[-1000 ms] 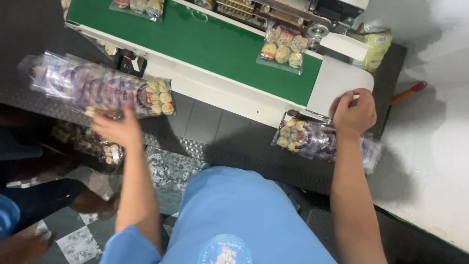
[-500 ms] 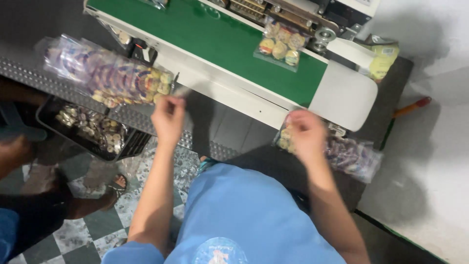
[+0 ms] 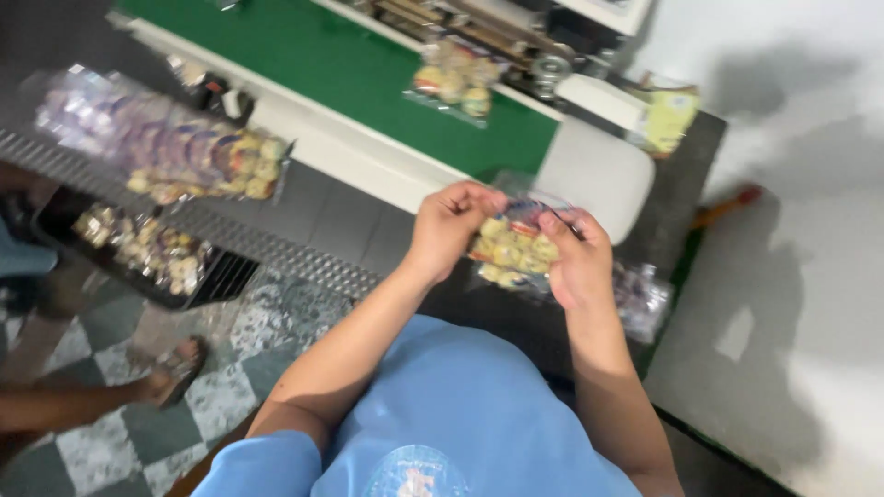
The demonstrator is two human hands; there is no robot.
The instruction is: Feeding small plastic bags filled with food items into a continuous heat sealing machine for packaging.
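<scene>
while a green conveyor belt (image 3: 350,78) carries another filled bag (image 3: 451,81) past the sealing machine at the far side, a person in a blue shirt holds a clear bag of round yellow sweets (image 3: 511,248) in front of the chest, just near of the belt's white rounded end (image 3: 599,175). the left hand (image 3: 448,228) pinches the bag's left edge, fingers closed on the plastic; the right hand (image 3: 578,258) grips its right side, fingers wrapped around it. motion blur softens the frame, so the bag's mouth appears to be at the top, held between both hands. more filled bags lie below the right hand (image 3: 640,299), and a stack of them (image 3: 161,152) rests at far left above a dark crate of loose sweets (image 3: 138,248). the work in hand looks like readying the bag's open end; a next move would call for a flat, even mouth and a square set-down on the belt.
</scene>
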